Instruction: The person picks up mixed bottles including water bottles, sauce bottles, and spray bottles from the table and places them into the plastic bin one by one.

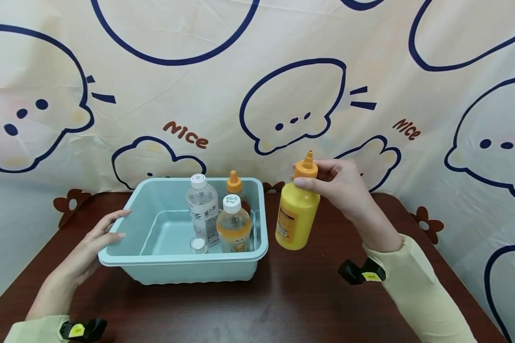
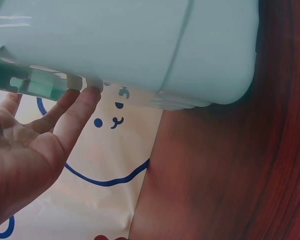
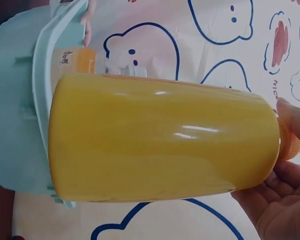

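Note:
My right hand (image 1: 341,186) pinches a yellow squeeze bottle (image 1: 298,216) by its neck, under the orange nozzle cap. The bottle is held up just right of a light blue plastic tub (image 1: 154,264), tilted slightly. In the right wrist view the yellow squeeze bottle (image 3: 165,140) overlaps the tub's rim. Over at the tub's left side, my left hand (image 1: 86,252) rests its fairly straight fingers on the rim. Inside the tub, towards the right, stand a clear white-capped bottle (image 1: 203,209), a white-capped bottle of amber liquid (image 1: 233,228) and an orange-tipped bottle (image 1: 234,183).
A small white cap (image 1: 199,245) shows near the tub's front wall, its lower part hidden. The tub stands on a dark reddish-brown table (image 1: 223,314). Behind the table hangs a cream cloth (image 1: 214,100) printed with blue cartoon outlines.

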### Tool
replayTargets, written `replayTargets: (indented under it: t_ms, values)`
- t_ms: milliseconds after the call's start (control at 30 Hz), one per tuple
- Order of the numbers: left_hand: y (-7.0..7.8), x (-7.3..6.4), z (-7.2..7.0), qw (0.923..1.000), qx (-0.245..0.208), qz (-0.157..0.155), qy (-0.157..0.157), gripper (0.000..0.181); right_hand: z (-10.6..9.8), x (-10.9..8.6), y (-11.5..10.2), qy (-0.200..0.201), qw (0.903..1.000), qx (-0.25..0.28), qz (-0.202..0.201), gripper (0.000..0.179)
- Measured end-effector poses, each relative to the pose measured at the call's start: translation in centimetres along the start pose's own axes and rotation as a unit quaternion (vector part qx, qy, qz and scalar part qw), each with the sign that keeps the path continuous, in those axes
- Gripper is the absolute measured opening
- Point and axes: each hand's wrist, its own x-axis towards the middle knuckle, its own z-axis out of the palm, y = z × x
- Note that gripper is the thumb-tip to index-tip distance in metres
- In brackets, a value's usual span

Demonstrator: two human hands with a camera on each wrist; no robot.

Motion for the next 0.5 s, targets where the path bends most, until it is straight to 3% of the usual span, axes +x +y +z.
replayTargets:
  t_ms: [500]
  values:
    - [-0.1, 0.0, 0.0, 1.0, -0.001, -0.004, 0.001, 0.049, 1.7, 0.3, -1.2, -0.018, 0.9972, 0.056, -0.046, 0.035]
